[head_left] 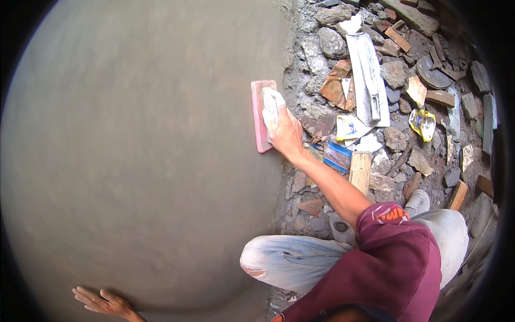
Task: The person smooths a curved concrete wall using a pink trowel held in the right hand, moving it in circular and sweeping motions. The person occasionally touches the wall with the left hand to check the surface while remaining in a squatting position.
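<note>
- The grey plastered wall [134, 150] fills most of the shot: smooth, damp-looking cement with faint sweep marks, bulging because of the lens.
- To the right of it is a strip of rubble ground [386, 139]: broken bricks, grey stones, chunks of wood, all dusty and rough.
- Long metal trowel [367, 80] lies flat on the rubble, blade crusted with grey mortar.
- Pink rectangular float [260, 115] is pressed flat on the wall at its right edge, standing upright.
- Right hand [281, 129] sits on top of the float, grip closed around its handle, fingers caked in cement.
- Left hand [104, 303] is way down at the bottom left, flat on the wall, fingers spread, holding nothing.
- Crumpled yellow wrapper [422, 123] lies further right among the stones, shiny and scrunched.
- Torn white-and-yellow packet [350, 127] is just right of the float hand, with a blue-and-orange flat packet [338, 155] right below it, beside a pale wood block [360, 172].
</note>
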The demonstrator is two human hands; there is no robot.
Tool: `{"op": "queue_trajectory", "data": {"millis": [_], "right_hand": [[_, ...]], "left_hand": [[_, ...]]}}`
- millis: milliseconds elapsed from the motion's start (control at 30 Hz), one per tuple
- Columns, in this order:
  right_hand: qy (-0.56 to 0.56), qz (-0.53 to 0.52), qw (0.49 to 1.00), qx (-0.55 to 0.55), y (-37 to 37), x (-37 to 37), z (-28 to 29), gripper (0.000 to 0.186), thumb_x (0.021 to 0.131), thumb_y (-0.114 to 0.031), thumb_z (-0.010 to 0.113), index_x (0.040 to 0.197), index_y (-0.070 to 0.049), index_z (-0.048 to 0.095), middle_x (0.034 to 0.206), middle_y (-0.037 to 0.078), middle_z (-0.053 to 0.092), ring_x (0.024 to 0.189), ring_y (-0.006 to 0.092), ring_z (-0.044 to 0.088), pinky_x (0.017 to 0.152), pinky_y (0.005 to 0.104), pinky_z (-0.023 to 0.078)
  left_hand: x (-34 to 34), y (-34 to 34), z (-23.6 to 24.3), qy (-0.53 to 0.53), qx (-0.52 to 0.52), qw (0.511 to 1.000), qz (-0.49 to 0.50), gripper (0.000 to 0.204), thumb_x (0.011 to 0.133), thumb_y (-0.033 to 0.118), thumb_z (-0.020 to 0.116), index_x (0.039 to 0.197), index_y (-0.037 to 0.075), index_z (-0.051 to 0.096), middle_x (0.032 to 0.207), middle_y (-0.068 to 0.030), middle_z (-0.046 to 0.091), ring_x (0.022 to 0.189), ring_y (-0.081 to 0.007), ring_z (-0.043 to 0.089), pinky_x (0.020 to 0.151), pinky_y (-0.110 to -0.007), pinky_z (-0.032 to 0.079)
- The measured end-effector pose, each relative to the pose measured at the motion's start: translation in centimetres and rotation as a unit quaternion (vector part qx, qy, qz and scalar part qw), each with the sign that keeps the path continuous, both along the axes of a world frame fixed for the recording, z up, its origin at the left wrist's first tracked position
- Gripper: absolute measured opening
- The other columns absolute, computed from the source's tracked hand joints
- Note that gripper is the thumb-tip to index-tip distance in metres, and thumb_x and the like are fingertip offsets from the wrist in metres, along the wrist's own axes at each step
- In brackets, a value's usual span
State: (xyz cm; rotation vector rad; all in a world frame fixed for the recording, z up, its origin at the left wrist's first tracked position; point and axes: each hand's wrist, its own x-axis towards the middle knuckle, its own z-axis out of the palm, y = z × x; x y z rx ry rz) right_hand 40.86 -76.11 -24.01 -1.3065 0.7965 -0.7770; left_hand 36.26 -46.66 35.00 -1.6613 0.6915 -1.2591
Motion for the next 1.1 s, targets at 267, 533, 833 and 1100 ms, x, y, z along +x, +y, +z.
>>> {"op": "queue_trajectory", "data": {"millis": [267,533,833,1100], "right_hand": [[0.154,-0.051,0.983,0.086,-23.6,9.1,-6.6,0.063,0.092,-0.038,0.066,0.144,-0.010,0.044,0.122,0.026,0.067,0.115,0.0445,0.065,0.097,0.0501,0.052],[0.026,-0.010,1.000,-0.003,6.5,-3.2,-1.1,0.048,0.096,-0.029,0.063,0.134,0.000,0.052,0.096,0.029,0.063,0.081,0.0477,0.063,0.070,0.0574,0.050],[-0.025,-0.027,0.999,-0.002,-16.0,8.9,4.2,0.044,0.097,-0.032,0.058,0.133,-0.009,0.053,0.105,0.024,0.069,0.091,0.0445,0.067,0.078,0.0544,0.054],[-0.102,-0.095,0.974,-0.177,-7.3,4.7,8.8,0.048,0.094,-0.025,0.066,0.139,-0.013,0.056,0.101,0.023,0.070,0.089,0.0416,0.070,0.076,0.0505,0.057]], "left_hand": [[1.1,-2.0,-1.3,0.017,-0.006,0.999,-0.030,0.072,0.105,0.065,0.023,0.159,0.018,0.038,0.164,-0.0040,0.036,0.154,-0.0284,0.028,0.123,-0.061,0.017],[0.1,-0.8,0.0,-0.002,0.021,1.000,-0.012,0.071,0.106,0.064,0.022,0.158,0.018,0.038,0.164,-0.0028,0.037,0.153,-0.0273,0.030,0.123,-0.061,0.017],[-0.8,-0.4,-0.5,0.006,0.014,1.000,-0.009,0.071,0.106,0.064,0.023,0.158,0.017,0.040,0.163,-0.0021,0.038,0.153,-0.0272,0.030,0.122,-0.061,0.017],[-0.4,-0.5,-0.4,-0.011,0.018,1.000,-0.008,0.073,0.105,0.066,0.024,0.157,0.018,0.040,0.164,-0.0017,0.036,0.153,-0.0283,0.030,0.122,-0.062,0.017]]}}
